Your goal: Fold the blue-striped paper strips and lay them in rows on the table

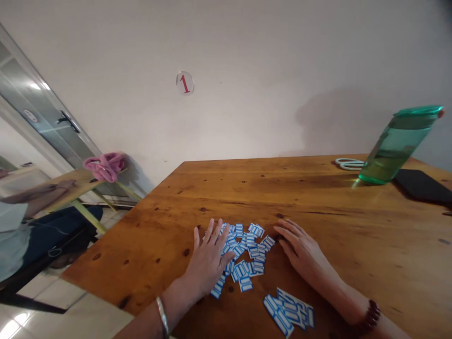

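Observation:
A loose heap of small white cards with blue markings [250, 252] lies on the wooden table, many overlapping. My left hand [210, 259] rests palm down over the heap's left side, fingers spread, covering some of the cards. To the right of the heap, my right hand [298, 245] is flat and low over the table, fingers stretched out and holding nothing. Nearer to me, a separate overlapping group of longer blue-and-white strips [287, 310] lies between my forearms.
A green bottle [399, 146] stands at the back right, beside a black flat device [423, 186] and a coiled white cable [349, 164]. At the left, a person sits by another table holding a pink cloth [106, 165]. A wall closes off the far edge.

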`<state>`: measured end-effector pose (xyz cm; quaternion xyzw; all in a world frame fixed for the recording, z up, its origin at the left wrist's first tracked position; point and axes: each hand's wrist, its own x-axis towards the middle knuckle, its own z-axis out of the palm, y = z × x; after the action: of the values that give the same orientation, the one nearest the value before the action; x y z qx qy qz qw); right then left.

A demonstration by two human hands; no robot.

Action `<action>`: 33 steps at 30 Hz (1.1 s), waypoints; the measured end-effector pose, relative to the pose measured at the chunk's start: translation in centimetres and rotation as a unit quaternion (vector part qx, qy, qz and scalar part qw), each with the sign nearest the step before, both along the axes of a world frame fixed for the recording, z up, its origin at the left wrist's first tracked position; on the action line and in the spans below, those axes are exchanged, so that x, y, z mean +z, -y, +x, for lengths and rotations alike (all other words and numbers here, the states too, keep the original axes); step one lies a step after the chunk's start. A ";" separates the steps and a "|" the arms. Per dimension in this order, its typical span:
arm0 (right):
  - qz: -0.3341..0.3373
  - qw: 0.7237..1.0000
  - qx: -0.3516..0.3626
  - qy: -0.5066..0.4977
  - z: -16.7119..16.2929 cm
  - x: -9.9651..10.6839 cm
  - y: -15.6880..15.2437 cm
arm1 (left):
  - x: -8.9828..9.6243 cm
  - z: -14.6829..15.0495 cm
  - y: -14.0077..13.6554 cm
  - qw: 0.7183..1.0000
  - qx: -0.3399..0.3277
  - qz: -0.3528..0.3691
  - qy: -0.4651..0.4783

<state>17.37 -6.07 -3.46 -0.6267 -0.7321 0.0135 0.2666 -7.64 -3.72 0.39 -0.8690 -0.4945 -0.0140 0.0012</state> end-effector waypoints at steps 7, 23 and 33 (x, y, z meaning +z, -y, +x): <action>-0.047 0.993 0.104 0.018 -1.5 1.5 1.5 | -1.3 -1.0 3.0 1.000 -0.009 -0.009 -0.025; -0.128 0.984 0.127 0.004 -2.1 2.7 0.7 | -1.5 -0.5 3.6 0.999 0.023 0.045 -0.004; -0.038 0.997 0.068 -0.010 -0.3 1.2 -0.6 | -0.6 3.3 -0.2 0.993 -0.119 -0.028 0.004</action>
<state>17.03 -5.46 -2.21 -0.5851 -0.7691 0.0661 0.2486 -4.30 -3.50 -0.16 -0.9212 -0.3882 -0.0039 -0.0273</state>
